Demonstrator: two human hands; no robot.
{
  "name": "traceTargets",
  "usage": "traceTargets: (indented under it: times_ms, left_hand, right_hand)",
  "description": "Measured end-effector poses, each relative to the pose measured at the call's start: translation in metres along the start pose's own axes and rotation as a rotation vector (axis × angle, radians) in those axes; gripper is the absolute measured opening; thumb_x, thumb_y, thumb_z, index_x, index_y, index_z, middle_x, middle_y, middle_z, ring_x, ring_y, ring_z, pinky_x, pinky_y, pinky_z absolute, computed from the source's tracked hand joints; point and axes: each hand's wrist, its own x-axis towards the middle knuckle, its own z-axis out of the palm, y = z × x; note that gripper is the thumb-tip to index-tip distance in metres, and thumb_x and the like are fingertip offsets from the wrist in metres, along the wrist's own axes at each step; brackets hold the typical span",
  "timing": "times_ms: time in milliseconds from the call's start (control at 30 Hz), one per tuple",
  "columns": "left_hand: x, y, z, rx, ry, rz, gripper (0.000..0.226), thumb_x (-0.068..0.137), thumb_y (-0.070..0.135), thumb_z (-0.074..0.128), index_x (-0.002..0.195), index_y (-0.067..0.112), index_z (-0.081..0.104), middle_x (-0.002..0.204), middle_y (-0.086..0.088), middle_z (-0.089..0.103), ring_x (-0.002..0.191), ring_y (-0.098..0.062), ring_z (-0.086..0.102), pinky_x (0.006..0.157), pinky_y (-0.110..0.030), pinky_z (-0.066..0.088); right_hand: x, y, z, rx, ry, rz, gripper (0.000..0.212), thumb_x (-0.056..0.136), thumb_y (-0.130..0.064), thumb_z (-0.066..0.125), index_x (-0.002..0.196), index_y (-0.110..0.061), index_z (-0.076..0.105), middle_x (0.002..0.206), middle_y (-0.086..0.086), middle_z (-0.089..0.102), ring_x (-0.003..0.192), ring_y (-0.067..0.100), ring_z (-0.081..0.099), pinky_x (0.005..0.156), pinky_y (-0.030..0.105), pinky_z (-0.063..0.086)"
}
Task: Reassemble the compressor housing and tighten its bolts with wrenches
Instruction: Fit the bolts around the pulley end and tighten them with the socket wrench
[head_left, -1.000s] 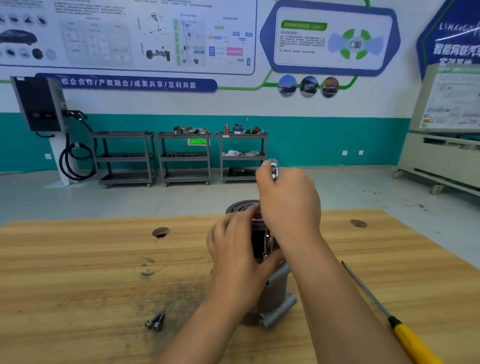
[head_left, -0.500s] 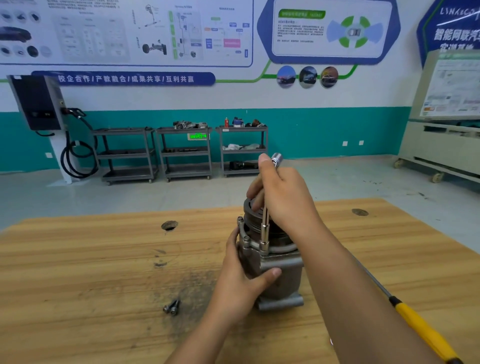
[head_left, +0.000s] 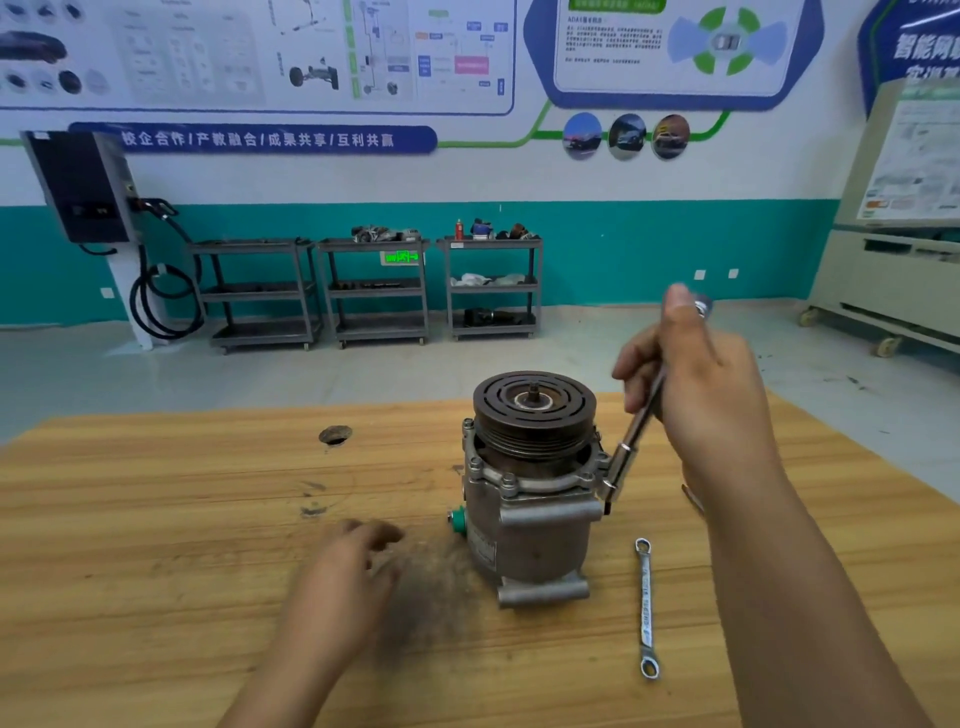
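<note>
wooden table (head_left: 156, 519), a compressor and a spanner on it
the compressor (head_left: 530, 525) stands upright on the boards, a little right of the middle, pulley end up and base lug flat on the wood. on the person's right of it, near but not touching, a ring spanner (head_left: 645, 608) lies flat, running far edge to near edge. left of the base there's a dark smudge of grime (head_left: 431, 597), and further back a round hole (head_left: 335, 435) in the top.

Right grip (head_left: 696, 400) is up high, fingers curled round the socket wrench (head_left: 638, 439), thumb stretched along its top, forearm running down to the corner. Left grip (head_left: 345, 577) sits low and blurred, fingers loosely bent, palm down.
</note>
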Motion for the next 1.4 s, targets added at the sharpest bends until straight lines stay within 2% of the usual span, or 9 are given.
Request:
traceTargets:
  times_ms: [133, 233, 500, 767, 967, 1067, 1167, 1267, 1400]
  left_hand:
    - [-0.009, -0.033, -0.014, 0.114, 0.064, -0.154, 0.011, 0.080, 0.030, 0.070, 0.088, 0.028, 0.062, 0.080, 0.009, 0.061, 0.075, -0.013, 0.056, 0.062, -0.026, 0.036]
    - [-0.013, -0.040, -0.010, 0.129, 0.021, -0.151, 0.016, 0.077, 0.031, 0.073, 0.076, 0.031, 0.057, 0.074, 0.009, 0.062, 0.072, -0.014, 0.055, 0.057, -0.025, 0.033]
    - [-0.010, -0.048, 0.002, 0.196, 0.066, -0.175, 0.019, 0.080, 0.036, 0.068, 0.084, 0.027, 0.052, 0.078, 0.008, 0.062, 0.083, -0.017, 0.061, 0.059, -0.027, 0.033]
    - [-0.006, -0.048, 0.010, 0.288, 0.073, -0.173, 0.020, 0.083, 0.044, 0.062, 0.082, 0.025, 0.057, 0.089, 0.005, 0.065, 0.090, -0.016, 0.062, 0.068, -0.026, 0.042]
    - [-0.007, -0.041, 0.011, 0.318, 0.052, -0.225, 0.026, 0.084, 0.049, 0.057, 0.079, 0.023, 0.055, 0.082, 0.003, 0.063, 0.088, -0.019, 0.063, 0.063, -0.026, 0.044]
    - [-0.009, -0.035, 0.008, 0.278, 0.051, -0.197, 0.020, 0.083, 0.043, 0.060, 0.077, 0.024, 0.056, 0.080, 0.003, 0.065, 0.086, -0.020, 0.063, 0.065, -0.026, 0.045]
    - [-0.014, -0.020, 0.002, 0.159, 0.050, -0.127, 0.016, 0.081, 0.034, 0.066, 0.072, 0.028, 0.054, 0.068, 0.009, 0.062, 0.073, -0.013, 0.061, 0.062, -0.027, 0.043]
    - [-0.019, 0.004, -0.007, -0.009, 0.046, 0.000, 0.023, 0.077, 0.023, 0.072, 0.068, 0.030, 0.053, 0.059, 0.008, 0.061, 0.058, -0.003, 0.057, 0.052, -0.014, 0.040]
    - [-0.027, 0.048, -0.025, -0.186, 0.090, 0.210, 0.020, 0.077, 0.017, 0.072, 0.073, 0.030, 0.056, 0.072, 0.021, 0.063, 0.065, 0.000, 0.058, 0.052, -0.008, 0.039]
  right_hand:
    - [-0.009, 0.025, -0.011, -0.053, 0.028, 0.025, 0.066, 0.097, -0.053, 0.028, 0.053, -0.016, 0.061, 0.042, -0.001, 0.056, 0.039, 0.003, 0.049, 0.052, 0.027, 0.034]
    - [-0.021, 0.044, -0.014, -0.122, -0.031, 0.045, 0.066, 0.089, -0.060, 0.026, 0.055, -0.015, 0.060, 0.043, -0.002, 0.056, 0.041, 0.003, 0.050, 0.053, 0.029, 0.034]
    - [-0.050, 0.094, -0.009, -0.349, -0.224, 0.176, 0.068, 0.076, -0.064, 0.028, 0.057, -0.008, 0.061, 0.048, 0.001, 0.058, 0.042, 0.002, 0.051, 0.052, 0.028, 0.036]
    - [-0.055, 0.120, -0.014, -0.313, -0.242, 0.212, 0.060, 0.094, -0.047, 0.029, 0.060, -0.009, 0.060, 0.049, 0.002, 0.056, 0.040, 0.004, 0.047, 0.045, 0.019, 0.036]
    - [-0.061, 0.121, -0.007, -0.298, -0.255, 0.211, 0.061, 0.092, -0.048, 0.028, 0.050, -0.011, 0.051, 0.042, 0.001, 0.049, 0.039, 0.007, 0.045, 0.051, 0.029, 0.037]
    - [-0.064, 0.122, -0.003, -0.303, -0.221, 0.190, 0.061, 0.091, -0.050, 0.030, 0.045, -0.012, 0.045, 0.040, 0.000, 0.043, 0.040, 0.014, 0.043, 0.052, 0.034, 0.037]
    - [-0.064, 0.123, 0.002, -0.299, -0.205, 0.187, 0.066, 0.078, -0.066, 0.025, 0.047, -0.011, 0.042, 0.042, 0.003, 0.041, 0.042, 0.018, 0.040, 0.050, 0.034, 0.035]
    - [-0.064, 0.126, 0.005, -0.312, -0.210, 0.175, 0.069, 0.071, -0.073, 0.021, 0.050, -0.010, 0.041, 0.043, 0.003, 0.037, 0.043, 0.019, 0.038, 0.050, 0.036, 0.033]
    - [-0.066, 0.128, 0.004, -0.298, -0.194, 0.176, 0.068, 0.071, -0.075, 0.022, 0.048, -0.013, 0.038, 0.043, 0.001, 0.034, 0.042, 0.018, 0.036, 0.050, 0.032, 0.030]
